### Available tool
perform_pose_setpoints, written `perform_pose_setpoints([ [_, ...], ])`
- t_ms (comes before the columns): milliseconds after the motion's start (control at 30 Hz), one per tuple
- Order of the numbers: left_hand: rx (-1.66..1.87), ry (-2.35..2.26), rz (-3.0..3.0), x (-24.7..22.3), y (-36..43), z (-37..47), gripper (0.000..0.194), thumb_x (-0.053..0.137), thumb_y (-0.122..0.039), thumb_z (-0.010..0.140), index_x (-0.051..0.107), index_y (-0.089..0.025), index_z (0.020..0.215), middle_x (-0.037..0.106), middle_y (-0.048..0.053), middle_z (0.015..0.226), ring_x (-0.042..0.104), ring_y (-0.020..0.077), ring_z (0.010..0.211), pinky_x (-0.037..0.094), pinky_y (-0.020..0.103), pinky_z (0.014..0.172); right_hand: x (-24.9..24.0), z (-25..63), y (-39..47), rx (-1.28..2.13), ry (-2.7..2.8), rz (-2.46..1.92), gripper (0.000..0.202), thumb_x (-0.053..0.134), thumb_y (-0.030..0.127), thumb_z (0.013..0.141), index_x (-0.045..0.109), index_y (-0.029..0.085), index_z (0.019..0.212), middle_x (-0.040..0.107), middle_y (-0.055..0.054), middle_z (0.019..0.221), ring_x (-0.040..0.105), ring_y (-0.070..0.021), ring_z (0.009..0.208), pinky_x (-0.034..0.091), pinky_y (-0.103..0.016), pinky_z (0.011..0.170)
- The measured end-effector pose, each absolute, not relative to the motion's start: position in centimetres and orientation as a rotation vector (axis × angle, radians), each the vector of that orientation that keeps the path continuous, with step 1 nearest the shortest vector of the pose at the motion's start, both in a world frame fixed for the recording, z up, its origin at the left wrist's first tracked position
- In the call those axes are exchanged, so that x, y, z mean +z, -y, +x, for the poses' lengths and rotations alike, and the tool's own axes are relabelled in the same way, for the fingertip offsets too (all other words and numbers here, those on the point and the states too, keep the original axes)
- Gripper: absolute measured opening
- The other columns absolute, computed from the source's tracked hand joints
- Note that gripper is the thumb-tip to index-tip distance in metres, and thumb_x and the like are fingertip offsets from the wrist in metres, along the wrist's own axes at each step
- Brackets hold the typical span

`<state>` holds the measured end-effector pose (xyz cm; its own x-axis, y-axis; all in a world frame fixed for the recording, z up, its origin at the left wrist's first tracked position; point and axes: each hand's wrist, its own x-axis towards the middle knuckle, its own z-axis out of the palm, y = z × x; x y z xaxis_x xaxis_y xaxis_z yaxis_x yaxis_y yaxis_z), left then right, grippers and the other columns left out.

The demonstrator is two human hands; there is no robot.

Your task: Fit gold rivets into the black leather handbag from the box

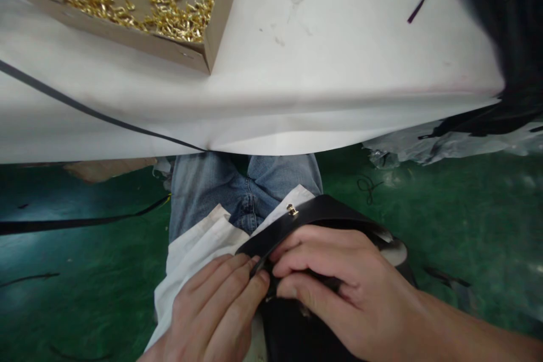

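A black leather-like bag piece (326,207) lies over my lap, its curved edge raised. A small gold fitting (292,210) stands on its upper band. My left hand (220,305) pinches the left end of the band between thumb and fingers. My right hand (339,283) is closed at the inner side of the piece, fingers curled under the band and thumb close to the left fingertips. Whatever lies between the right fingertips is hidden. Under the black piece is white cloth (199,260).
An open cardboard box (139,39) of gold metal pieces (182,17) stands on the white-covered table (322,62) ahead. A dark strap (97,113) hangs over the table edge. Black material (509,28) and clear plastic (441,144) are at the right.
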<state>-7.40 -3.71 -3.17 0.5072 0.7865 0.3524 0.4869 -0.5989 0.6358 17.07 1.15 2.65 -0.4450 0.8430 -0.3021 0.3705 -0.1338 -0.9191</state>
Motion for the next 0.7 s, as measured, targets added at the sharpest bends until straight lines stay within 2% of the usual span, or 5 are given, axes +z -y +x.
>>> perform_pose_setpoints([
  [133,0.908,-1.032,2.269,-3.4,3.5,-7.0,0.025,0.058,0.004,0.100,0.075,-0.009,0.114,0.086,0.010,0.104,0.083,0.0200,0.108,0.069,0.032,0.102,2.3,17.5,-0.1,1.513,1.816,-1.218,0.027,0.091,0.015,0.091,0.080,0.015,0.116,0.079,-0.006,0.117,0.077,-0.0149,0.103,0.060,-0.021,0.092],
  [200,0.908,-1.027,2.255,-3.7,3.4,-6.9,0.026,0.057,0.005,0.100,0.075,-0.008,0.114,0.086,0.010,0.104,0.083,0.0197,0.108,0.069,0.032,0.103,2.1,17.5,0.2,1.453,1.846,-1.233,0.024,0.090,0.015,0.093,0.080,0.017,0.114,0.077,-0.006,0.120,0.076,-0.0152,0.105,0.060,-0.022,0.091],
  [367,0.957,-1.029,2.206,-4.3,3.8,-6.7,0.027,0.058,0.007,0.098,0.075,-0.008,0.112,0.086,0.011,0.105,0.083,0.0201,0.109,0.069,0.032,0.104,2.2,17.2,0.3,1.370,1.925,-1.311,0.019,0.091,0.016,0.092,0.080,0.019,0.107,0.079,-0.001,0.101,0.075,-0.0112,0.085,0.057,-0.021,0.074],
  [500,0.984,-1.054,2.184,-4.2,4.1,-6.5,0.028,0.057,0.008,0.099,0.076,-0.008,0.112,0.086,0.011,0.106,0.083,0.0209,0.108,0.069,0.033,0.103,2.2,17.0,0.1,1.330,1.954,-1.272,0.019,0.087,0.014,0.094,0.077,0.020,0.109,0.083,-0.002,0.105,0.079,-0.0145,0.093,0.060,-0.023,0.080],
  [700,0.969,-1.049,2.204,-3.9,4.1,-6.5,0.026,0.055,0.005,0.101,0.075,-0.008,0.111,0.085,0.012,0.106,0.083,0.0215,0.108,0.069,0.034,0.104,2.5,16.7,0.4,1.275,2.031,-1.251,0.017,0.075,0.009,0.100,0.074,0.021,0.111,0.082,-0.001,0.098,0.079,-0.0138,0.086,0.061,-0.024,0.078],
])
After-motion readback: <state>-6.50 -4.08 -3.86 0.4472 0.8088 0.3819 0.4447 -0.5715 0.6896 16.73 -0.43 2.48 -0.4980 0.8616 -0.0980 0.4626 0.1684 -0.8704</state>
